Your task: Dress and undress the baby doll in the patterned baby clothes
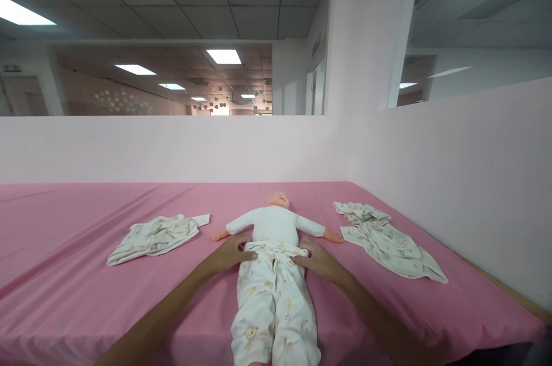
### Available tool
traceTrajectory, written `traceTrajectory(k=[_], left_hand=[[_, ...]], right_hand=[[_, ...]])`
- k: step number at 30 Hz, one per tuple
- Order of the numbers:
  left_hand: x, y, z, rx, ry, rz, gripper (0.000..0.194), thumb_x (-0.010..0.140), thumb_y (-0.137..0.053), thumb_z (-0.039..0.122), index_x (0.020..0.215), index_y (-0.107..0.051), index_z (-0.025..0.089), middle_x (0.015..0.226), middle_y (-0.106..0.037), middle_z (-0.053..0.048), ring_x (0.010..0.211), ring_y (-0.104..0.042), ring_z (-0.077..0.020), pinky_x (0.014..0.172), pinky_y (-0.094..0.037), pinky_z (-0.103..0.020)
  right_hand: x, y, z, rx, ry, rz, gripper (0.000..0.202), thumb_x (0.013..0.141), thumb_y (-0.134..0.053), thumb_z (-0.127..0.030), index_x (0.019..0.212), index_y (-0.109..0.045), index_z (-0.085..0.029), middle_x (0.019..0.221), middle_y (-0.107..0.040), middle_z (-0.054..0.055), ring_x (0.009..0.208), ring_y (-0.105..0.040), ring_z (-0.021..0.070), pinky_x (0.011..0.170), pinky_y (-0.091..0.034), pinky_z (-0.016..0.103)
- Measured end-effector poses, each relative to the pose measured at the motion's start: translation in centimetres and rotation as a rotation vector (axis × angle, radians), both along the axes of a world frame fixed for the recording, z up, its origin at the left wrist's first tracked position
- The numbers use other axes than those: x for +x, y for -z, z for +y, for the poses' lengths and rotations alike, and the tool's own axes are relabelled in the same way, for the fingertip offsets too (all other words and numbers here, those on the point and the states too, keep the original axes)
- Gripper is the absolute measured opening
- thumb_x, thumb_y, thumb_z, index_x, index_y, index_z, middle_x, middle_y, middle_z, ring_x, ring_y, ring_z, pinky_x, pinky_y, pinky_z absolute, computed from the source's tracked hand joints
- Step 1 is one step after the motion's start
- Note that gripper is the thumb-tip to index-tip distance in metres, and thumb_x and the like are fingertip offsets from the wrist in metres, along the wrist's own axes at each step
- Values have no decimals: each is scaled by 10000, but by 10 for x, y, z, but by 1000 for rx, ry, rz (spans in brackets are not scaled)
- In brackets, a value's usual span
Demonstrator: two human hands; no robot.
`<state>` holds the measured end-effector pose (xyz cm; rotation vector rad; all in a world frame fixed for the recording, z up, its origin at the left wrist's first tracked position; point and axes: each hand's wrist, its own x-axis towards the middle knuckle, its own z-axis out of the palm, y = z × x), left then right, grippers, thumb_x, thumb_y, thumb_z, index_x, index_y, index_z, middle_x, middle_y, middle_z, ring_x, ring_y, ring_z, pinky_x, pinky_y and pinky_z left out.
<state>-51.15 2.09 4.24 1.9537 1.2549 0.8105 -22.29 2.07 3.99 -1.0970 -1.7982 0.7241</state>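
A baby doll in a white long-sleeved top [275, 223] lies on its back with its arms spread and its head pointing away from me. Patterned white pants [276, 297] cover its legs up to the waist. My left hand [235, 253] grips the waistband at the left hip, thumb on the front of the cloth. At the right hip my right hand [317, 258] pinches the same waistband, its fingers partly hidden behind the fabric.
On the pink sheet [185, 297], a crumpled patterned garment [157, 237] lies to the left and more patterned clothing [388, 242] to the right. White walls [259, 147] with windows border the back and right side.
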Motion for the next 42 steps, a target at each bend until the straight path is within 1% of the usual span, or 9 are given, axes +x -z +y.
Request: traceTrajectory(k=[6, 10, 13, 19, 24, 28, 31, 34, 42], left_hand=[[-1, 2, -15, 83, -46, 17, 293, 802, -599, 497, 789, -554, 208, 862, -582, -29, 810, -533, -213, 710, -403, -295], [-5, 2, -34, -66, 98, -39, 479, 756, -684, 478, 1150, -560, 234, 1176, -610, -80, 1067, -571, -274, 870, -455, -332], [-6, 6, -41, -68, 107, -73, 647, 697, -753, 445, 1258, -509, 235, 1289, -564, -97, 1142, -547, -289, 915, -452, -331], [1, 19, -30, 60, -29, 54, 441, 722, -702, 506, 1018, -561, 211, 1016, -603, -40, 899, -547, -232, 751, -424, -300], [7, 18, -31, 177, -69, 85, 338, 770, -645, 522, 796, -534, 204, 903, -583, -27, 809, -520, -205, 698, -392, -289], [10, 14, -44, 214, -82, 79, 314, 830, -578, 520, 821, -573, 206, 896, -606, -38, 829, -540, -219, 741, -406, -315], [10, 15, -53, 155, -33, 12, 308, 869, -541, 512, 925, -591, 213, 970, -625, -40, 880, -554, -218, 772, -421, -313], [11, 19, -56, 98, -31, -2, 344, 885, -523, 530, 1017, -564, 216, 1001, -621, -33, 876, -549, -207, 766, -423, -305], [19, 32, -49, 163, -110, 99, 385, 887, -474, 587, 857, -533, 208, 858, -594, -30, 782, -508, -211, 705, -393, -313]], right_hand=[[9, -3, -15, -35, -117, -98, 204, 733, -641, -423, 717, -639, -219, 843, -625, 94, 805, -588, 296, 713, -468, 396], [18, -6, -24, -224, -275, -57, 474, 601, -778, -436, 1007, -675, -214, 974, -663, 102, 896, -617, 320, 726, -492, 391], [16, -3, -24, -181, -248, -35, 526, 539, -811, -457, 983, -683, -206, 929, -665, 98, 840, -616, 309, 675, -489, 376], [7, 13, -20, -17, -72, -136, 313, 625, -754, -495, 744, -649, -226, 778, -611, 91, 705, -551, 276, 620, -456, 402], [1, 18, -29, 69, -54, -170, 288, 753, -644, -511, 649, -603, -246, 809, -581, 110, 762, -550, 303, 686, -468, 453], [1, 18, -39, 148, -43, -167, 179, 815, -581, -440, 818, -643, -272, 986, -596, 91, 959, -558, 324, 887, -460, 484], [7, 16, -45, 36, -123, -120, 251, 810, -590, -396, 1040, -617, -301, 1165, -569, 61, 1074, -549, 302, 960, -451, 436], [13, 13, -48, -93, -198, -105, 335, 741, -654, -350, 1070, -599, -317, 1216, -554, 50, 1068, -561, 302, 941, -467, 415], [3, 21, -45, 54, -63, -182, 105, 697, -644, -337, 720, -562, -277, 816, -629, 36, 829, -582, 307, 743, -469, 430]])
